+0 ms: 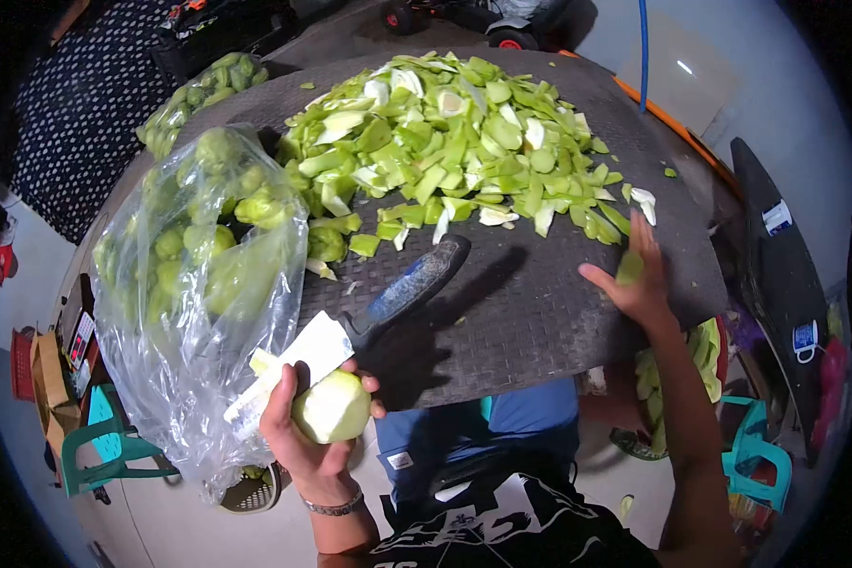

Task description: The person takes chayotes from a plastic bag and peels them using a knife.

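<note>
My left hand (305,459) is closed around a peeled, pale green chayote (333,409). The same hand also grips a knife (402,293) by its broad blade, and the worn blue-black handle points up and away over the table. Flat and spread, my right hand (644,289) is at the table's right side, with a piece of green peel against its palm and its fingertips near a few loose peels. A large heap of green and white chayote peels (464,142) covers the far half of the table (511,322).
A clear plastic bag (199,284) of unpeeled chayotes hangs over the table's left edge. Behind it is another filled bag (204,95). Teal stools (114,445) stand on both sides. A container with pale green pieces (701,369) sits below at right.
</note>
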`<state>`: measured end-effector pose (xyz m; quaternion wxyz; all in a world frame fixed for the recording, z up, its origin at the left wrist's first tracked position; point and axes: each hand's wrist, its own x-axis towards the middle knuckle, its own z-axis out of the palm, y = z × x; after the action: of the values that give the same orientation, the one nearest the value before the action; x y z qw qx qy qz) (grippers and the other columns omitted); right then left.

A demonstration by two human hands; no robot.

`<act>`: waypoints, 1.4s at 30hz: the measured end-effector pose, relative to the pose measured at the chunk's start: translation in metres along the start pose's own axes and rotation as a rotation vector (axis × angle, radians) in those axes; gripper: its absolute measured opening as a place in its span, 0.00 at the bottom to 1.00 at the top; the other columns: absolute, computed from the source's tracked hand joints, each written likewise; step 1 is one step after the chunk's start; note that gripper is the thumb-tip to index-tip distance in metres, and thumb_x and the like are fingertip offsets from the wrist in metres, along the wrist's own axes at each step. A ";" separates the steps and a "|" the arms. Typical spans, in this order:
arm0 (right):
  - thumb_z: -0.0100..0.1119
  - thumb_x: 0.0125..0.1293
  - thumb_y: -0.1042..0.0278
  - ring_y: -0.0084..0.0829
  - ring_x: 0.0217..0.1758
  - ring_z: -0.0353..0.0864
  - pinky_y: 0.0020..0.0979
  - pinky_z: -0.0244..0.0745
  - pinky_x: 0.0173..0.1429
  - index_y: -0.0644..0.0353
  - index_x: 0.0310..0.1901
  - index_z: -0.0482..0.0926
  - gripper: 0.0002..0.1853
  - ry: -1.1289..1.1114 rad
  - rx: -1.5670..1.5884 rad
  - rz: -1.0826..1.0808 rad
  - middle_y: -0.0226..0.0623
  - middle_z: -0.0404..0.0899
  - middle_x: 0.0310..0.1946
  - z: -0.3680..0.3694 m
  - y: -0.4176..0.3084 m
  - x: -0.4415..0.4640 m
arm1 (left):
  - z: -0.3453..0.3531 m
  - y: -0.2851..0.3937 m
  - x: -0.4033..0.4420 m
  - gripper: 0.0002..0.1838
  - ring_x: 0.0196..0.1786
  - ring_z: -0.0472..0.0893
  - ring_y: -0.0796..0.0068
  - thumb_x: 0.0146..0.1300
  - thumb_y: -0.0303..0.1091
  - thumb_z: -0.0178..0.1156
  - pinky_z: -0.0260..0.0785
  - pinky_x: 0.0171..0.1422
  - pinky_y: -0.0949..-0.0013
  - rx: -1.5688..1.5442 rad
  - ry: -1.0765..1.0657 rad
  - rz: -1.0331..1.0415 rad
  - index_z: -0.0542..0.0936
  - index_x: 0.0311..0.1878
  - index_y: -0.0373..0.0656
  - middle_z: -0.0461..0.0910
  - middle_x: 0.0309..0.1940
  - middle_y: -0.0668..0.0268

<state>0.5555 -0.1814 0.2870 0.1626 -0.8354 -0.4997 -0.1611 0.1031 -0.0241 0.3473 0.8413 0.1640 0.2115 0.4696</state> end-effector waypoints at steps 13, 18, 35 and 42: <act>0.69 0.60 0.41 0.75 0.83 0.46 0.66 0.44 0.82 0.70 0.79 0.48 0.59 -0.248 -0.034 0.278 0.71 0.53 0.79 0.129 -0.048 0.241 | 0.022 -0.014 0.004 0.43 0.45 0.85 0.46 0.60 0.39 0.78 0.87 0.39 0.53 0.083 0.142 -0.037 0.65 0.73 0.36 0.79 0.51 0.40; 0.73 0.51 0.27 0.55 0.71 0.77 0.51 0.71 0.75 0.70 0.74 0.64 0.61 -0.664 -0.102 0.083 0.64 0.74 0.69 0.078 -0.033 0.282 | 0.023 -0.018 0.007 0.39 0.46 0.86 0.44 0.64 0.39 0.75 0.87 0.39 0.51 0.106 0.113 -0.034 0.66 0.73 0.37 0.80 0.52 0.39; 0.71 0.60 0.75 0.60 0.50 0.86 0.47 0.81 0.54 0.63 0.73 0.66 0.38 -0.436 0.616 -0.327 0.61 0.81 0.50 -0.075 -0.186 0.027 | 0.053 -0.059 0.053 0.30 0.50 0.88 0.38 0.79 0.53 0.52 0.88 0.42 0.47 0.356 -0.291 -0.536 0.73 0.64 0.30 0.83 0.53 0.40; 0.61 0.78 0.56 0.35 0.29 0.86 0.36 0.79 0.35 0.64 0.48 0.77 0.16 -0.471 1.026 0.147 0.42 0.83 0.29 -0.104 -0.166 0.004 | 0.046 -0.072 0.044 0.36 0.50 0.85 0.38 0.76 0.67 0.48 0.84 0.45 0.44 -0.078 -0.339 -0.468 0.77 0.62 0.38 0.81 0.57 0.41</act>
<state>0.3987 -0.1489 0.4002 0.4425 -0.6952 -0.4774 0.3048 0.1996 -0.0259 0.3435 0.9558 0.1545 0.0817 0.2362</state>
